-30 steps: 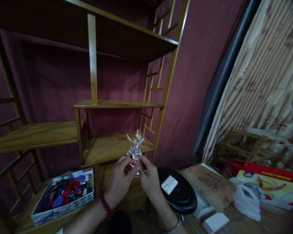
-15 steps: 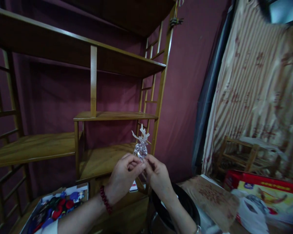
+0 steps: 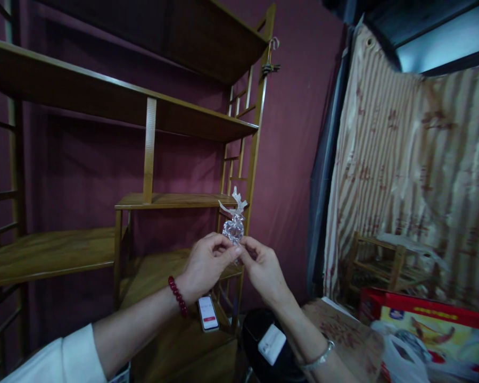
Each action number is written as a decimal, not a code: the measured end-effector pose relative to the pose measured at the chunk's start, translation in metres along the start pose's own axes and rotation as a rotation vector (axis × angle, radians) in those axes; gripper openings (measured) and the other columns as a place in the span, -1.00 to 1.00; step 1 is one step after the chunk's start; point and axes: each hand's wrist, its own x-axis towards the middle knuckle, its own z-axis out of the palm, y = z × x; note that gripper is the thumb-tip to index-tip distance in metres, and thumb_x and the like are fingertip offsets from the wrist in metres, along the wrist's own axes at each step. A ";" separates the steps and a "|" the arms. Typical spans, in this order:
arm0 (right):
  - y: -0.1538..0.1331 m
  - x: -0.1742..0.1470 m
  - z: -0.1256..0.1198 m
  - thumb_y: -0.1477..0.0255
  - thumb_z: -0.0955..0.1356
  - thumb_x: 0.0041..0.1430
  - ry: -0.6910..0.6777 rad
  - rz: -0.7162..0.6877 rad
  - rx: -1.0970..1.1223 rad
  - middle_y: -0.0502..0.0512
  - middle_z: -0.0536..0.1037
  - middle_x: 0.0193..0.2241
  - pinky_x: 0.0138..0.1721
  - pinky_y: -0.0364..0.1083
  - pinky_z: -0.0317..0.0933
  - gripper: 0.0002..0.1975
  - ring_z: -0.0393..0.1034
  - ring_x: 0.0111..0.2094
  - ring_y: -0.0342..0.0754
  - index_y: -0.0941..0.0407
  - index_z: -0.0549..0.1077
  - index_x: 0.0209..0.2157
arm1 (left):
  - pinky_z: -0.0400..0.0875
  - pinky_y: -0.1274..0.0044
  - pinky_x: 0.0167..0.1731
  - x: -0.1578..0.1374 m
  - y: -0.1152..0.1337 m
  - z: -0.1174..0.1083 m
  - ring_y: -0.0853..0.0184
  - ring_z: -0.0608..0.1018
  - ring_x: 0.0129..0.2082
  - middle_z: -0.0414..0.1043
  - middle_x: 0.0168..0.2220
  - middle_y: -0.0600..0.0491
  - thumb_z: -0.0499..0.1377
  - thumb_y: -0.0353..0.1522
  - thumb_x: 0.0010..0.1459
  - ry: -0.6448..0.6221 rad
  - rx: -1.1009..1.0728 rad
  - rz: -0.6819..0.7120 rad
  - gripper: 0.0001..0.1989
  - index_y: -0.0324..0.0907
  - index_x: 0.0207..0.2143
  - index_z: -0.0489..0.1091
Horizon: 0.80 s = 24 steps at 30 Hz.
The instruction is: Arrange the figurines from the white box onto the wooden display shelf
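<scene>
A clear glass deer figurine with frosted, branching antlers stands upright between my two hands, in front of the wooden shelf unit. My left hand, with a dark red bead bracelet at the wrist, pinches its lower end between thumb and fingers. From the other side my right hand, with a silver bracelet, grips the same low part. The fingertips of both hands meet there and hide the base of the figurine.
The wooden shelf unit stands against a dark red wall. A lit phone lies below my left hand. Under my right forearm a white card rests on a black round seat. A red box and plastic bag are at right.
My view has tilted up and shifted right. Both hands still hold the figurine, now slightly higher in view. The phone and white card show more fully; the box of coloured items has left view.
</scene>
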 end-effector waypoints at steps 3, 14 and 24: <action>-0.007 0.006 -0.005 0.31 0.25 0.03 -0.005 -0.021 -0.047 0.01 0.43 -0.57 -0.49 -0.20 0.16 -0.77 0.29 -0.52 -0.15 0.18 0.40 -0.48 | 0.30 0.61 -0.52 0.008 0.006 -0.002 0.45 0.40 -0.56 0.38 -0.56 0.09 0.15 -0.23 -0.06 -0.046 -0.015 -0.015 -0.77 -0.24 -0.54 0.38; -0.029 0.038 -0.020 0.22 0.35 -0.10 -0.022 -0.010 0.055 0.04 0.48 -0.53 -0.41 -0.15 0.20 -0.71 0.33 -0.48 -0.13 0.19 0.43 -0.47 | 0.33 0.60 -0.47 0.036 0.044 -0.014 0.49 0.41 -0.57 0.41 -0.56 0.05 0.19 -0.27 -0.09 -0.174 -0.198 -0.134 -0.78 -0.30 -0.51 0.38; -0.040 0.076 -0.021 0.18 0.42 -0.27 -0.003 0.029 0.104 0.08 0.50 -0.53 -0.46 -0.15 0.22 -0.60 0.34 -0.53 -0.15 0.21 0.49 -0.44 | 0.38 0.52 -0.37 0.066 0.058 -0.032 0.49 0.44 -0.54 0.40 -0.55 0.04 0.23 -0.39 -0.10 -0.145 -0.310 -0.127 -0.84 -0.36 -0.51 0.39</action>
